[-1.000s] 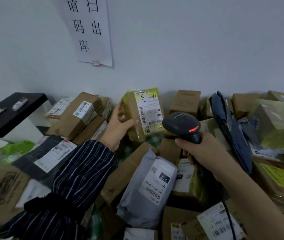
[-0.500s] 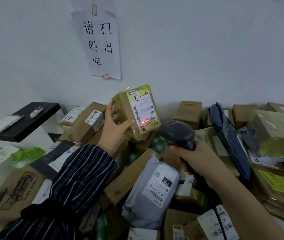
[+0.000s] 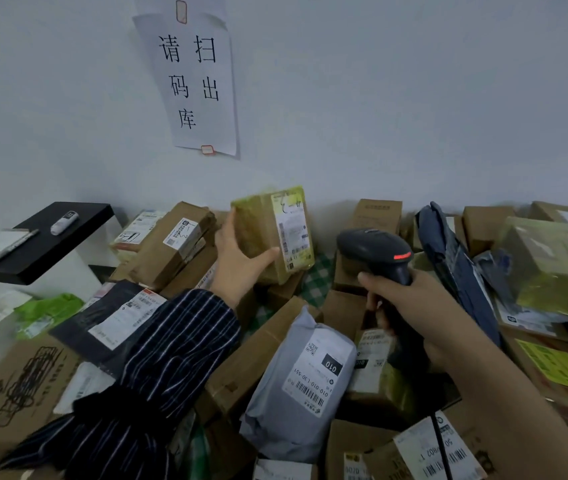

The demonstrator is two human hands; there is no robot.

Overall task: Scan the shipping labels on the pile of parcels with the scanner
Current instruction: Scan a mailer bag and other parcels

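My left hand (image 3: 237, 261) grips a small box wrapped in yellow-green tape (image 3: 272, 233), held upright above the pile near the wall; its white shipping label (image 3: 293, 233) faces right. My right hand (image 3: 410, 306) holds a black handheld scanner (image 3: 374, 252) by its handle, a red light showing on its head, just right of the box and apart from it. Below lies the pile of parcels, with a grey poly bag (image 3: 299, 382) and its barcode label in the middle.
Brown cartons (image 3: 171, 244) stack at the left, a dark blue bag (image 3: 448, 258) and taped boxes (image 3: 552, 265) at the right. A black shelf (image 3: 43, 240) with a marker and notepad stands far left. A paper sign (image 3: 195, 81) hangs on the wall.
My left hand has turned the taped box so its label faces more to the right. The red scan line seen on the label half a second ago is gone. The view has tilted upward.
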